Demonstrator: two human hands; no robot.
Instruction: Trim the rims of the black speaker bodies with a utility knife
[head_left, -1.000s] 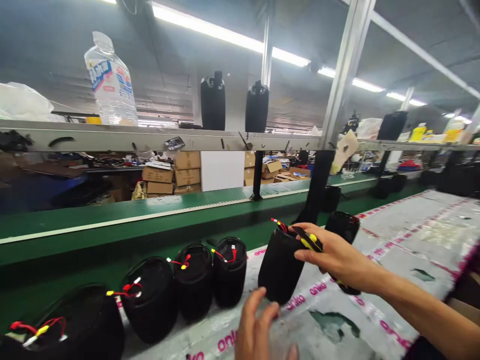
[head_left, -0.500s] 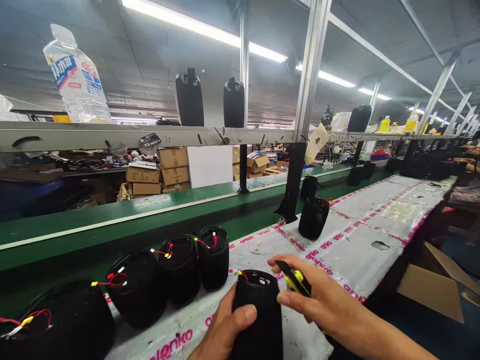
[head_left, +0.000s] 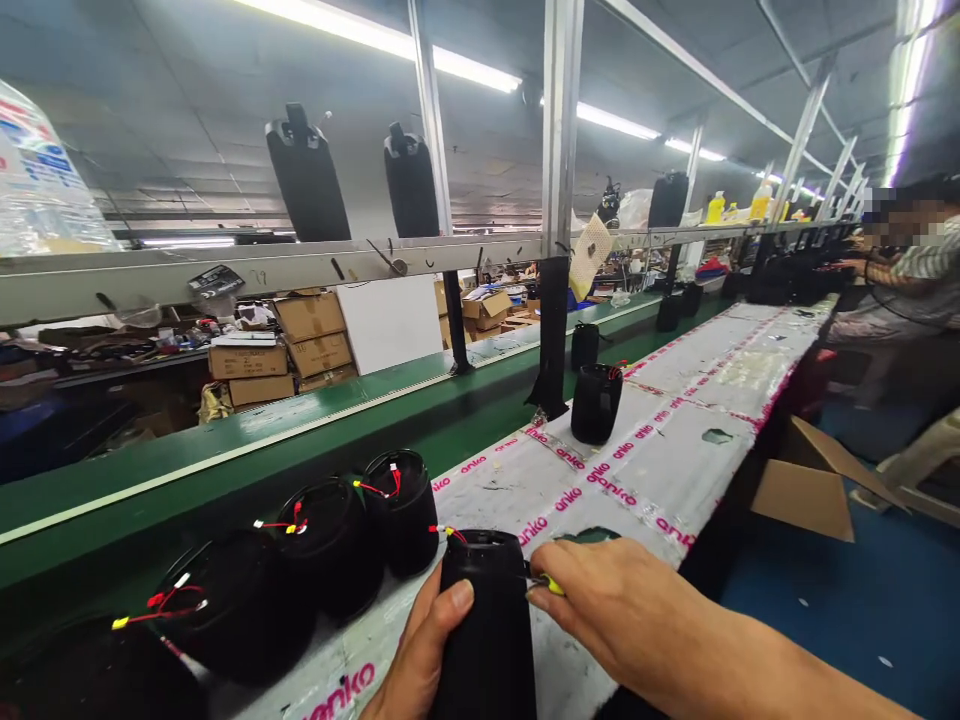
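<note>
Cylinder, black, is standing upright low in the view, above the white sheet; whether it is resting there, I cannot tell. Short red wires are poking out over the left of its rim. The left hand is gripping its left side, thumb lying across the front, other fingers mostly hidden. The right hand is curling closed around a tool — only a bit of yellow and a thin end are showing — and is holding it at the right side, just below the rim; contact is hard to tell. A row of similar pots is standing to the left, and an open box is sitting at the right.
</note>
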